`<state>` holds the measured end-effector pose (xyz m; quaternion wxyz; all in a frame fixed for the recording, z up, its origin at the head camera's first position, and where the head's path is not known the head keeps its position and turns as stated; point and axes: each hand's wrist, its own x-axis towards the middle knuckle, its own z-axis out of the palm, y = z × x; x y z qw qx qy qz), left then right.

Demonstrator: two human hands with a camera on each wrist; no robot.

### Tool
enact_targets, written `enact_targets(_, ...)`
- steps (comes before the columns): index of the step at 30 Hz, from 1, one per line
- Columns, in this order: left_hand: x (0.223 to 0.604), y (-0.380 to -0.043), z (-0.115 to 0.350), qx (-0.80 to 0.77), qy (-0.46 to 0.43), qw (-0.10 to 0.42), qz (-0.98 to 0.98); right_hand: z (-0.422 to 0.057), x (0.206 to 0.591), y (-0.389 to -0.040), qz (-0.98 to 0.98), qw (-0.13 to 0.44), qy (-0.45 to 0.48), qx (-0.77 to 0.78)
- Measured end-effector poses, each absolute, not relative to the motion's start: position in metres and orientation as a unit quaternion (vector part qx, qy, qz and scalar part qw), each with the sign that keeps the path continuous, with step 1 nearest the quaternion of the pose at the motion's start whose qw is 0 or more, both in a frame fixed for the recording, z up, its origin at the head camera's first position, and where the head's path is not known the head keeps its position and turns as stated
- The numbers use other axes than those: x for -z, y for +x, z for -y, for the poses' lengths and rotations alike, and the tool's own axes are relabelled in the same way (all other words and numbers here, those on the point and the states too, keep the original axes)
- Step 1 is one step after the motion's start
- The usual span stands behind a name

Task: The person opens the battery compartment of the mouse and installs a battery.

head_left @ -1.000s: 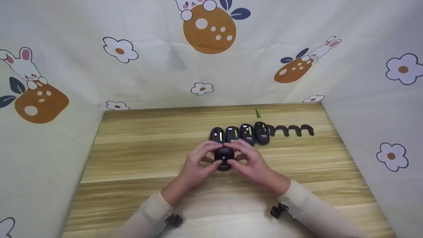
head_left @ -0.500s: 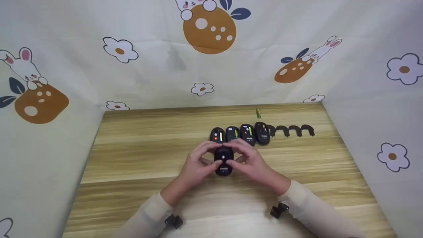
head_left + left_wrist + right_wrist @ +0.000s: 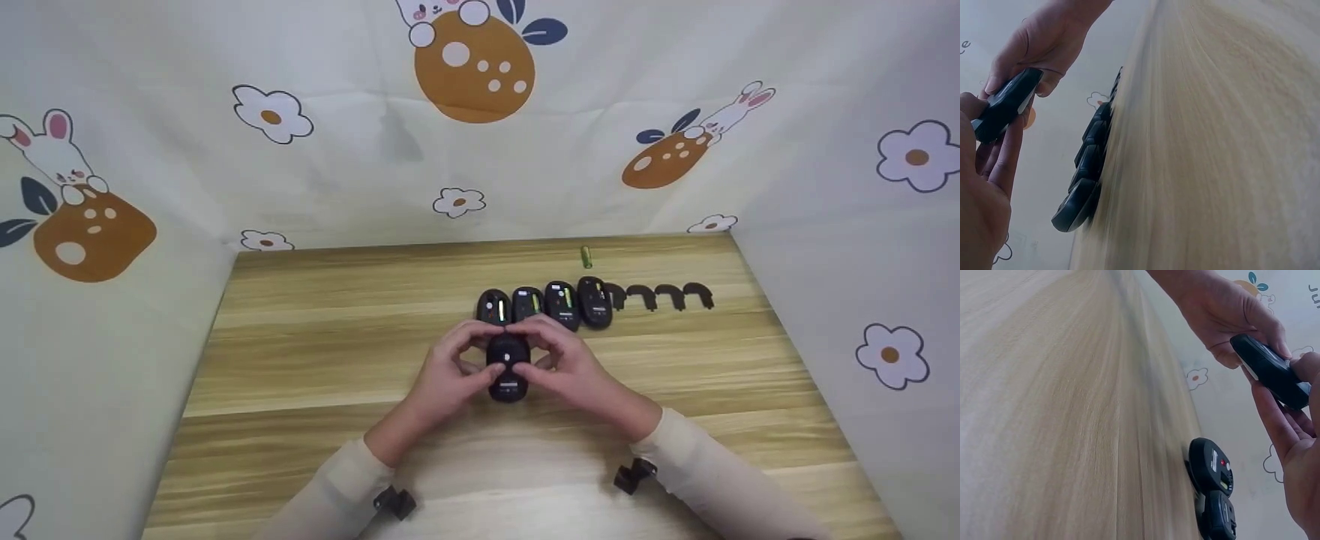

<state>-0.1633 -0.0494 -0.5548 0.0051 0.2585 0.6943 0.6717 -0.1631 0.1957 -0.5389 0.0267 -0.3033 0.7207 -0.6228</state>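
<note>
Both hands hold one black computer mouse (image 3: 508,386) between them, its label side facing up toward the head camera. My left hand (image 3: 454,367) grips its left side, thumb on the upper face and fingers beneath. From the other side my right hand (image 3: 566,367) grips it the same way, the two thumbs close together. In both wrist views the held mouse (image 3: 1008,106) is raised off the table and tilted. Just beyond the hands, several black mice (image 3: 562,304) lie belly up in a row, with batteries showing in their open compartments.
Right of the row lie several curved black battery covers (image 3: 669,295). A green battery (image 3: 586,257) lies alone behind the mice. The wooden table (image 3: 315,322) ends at a patterned cloth backdrop (image 3: 337,172) at the back and sides.
The held mouse has tilted so that more of its label end shows toward the head camera. Both hands have stayed almost in place, and the mice on the table have not moved.
</note>
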Motion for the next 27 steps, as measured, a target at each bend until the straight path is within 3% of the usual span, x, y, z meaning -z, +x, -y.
enact_targets(19,0.5551,-0.1635,0.0479,-0.675,0.249,0.026,-0.694,-0.1963,0.5324,-0.1612,-0.756,0.019,-0.265,0.598)
enact_targets(27,0.5554,-0.1659,0.0487,-0.667,0.239,0.009,-0.705,-0.1911,0.531,-0.1628,-0.767,-0.083,-0.327,0.545)
